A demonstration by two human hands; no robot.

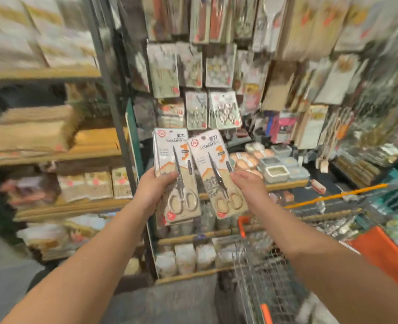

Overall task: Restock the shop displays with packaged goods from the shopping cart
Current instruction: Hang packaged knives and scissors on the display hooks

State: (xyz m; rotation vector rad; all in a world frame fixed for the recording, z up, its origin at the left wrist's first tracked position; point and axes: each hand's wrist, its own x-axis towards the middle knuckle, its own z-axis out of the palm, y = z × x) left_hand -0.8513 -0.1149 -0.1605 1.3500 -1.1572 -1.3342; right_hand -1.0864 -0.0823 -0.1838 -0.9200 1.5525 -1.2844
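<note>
My left hand (154, 187) grips stack of scissors packs (175, 176); right hand (248, 185) pinches single scissors pack (216, 174), tilted, just beside stack. Both raised before hanging display (193, 73), above shopping cart (263, 277). Grey-orange cards, steel scissors.

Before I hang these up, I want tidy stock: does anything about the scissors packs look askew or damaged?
No damage shows. The pack in the right hand, the right scissors pack, is tilted with its top leaning left, overlapping the straighter stack of scissors packs in the left hand.
</note>
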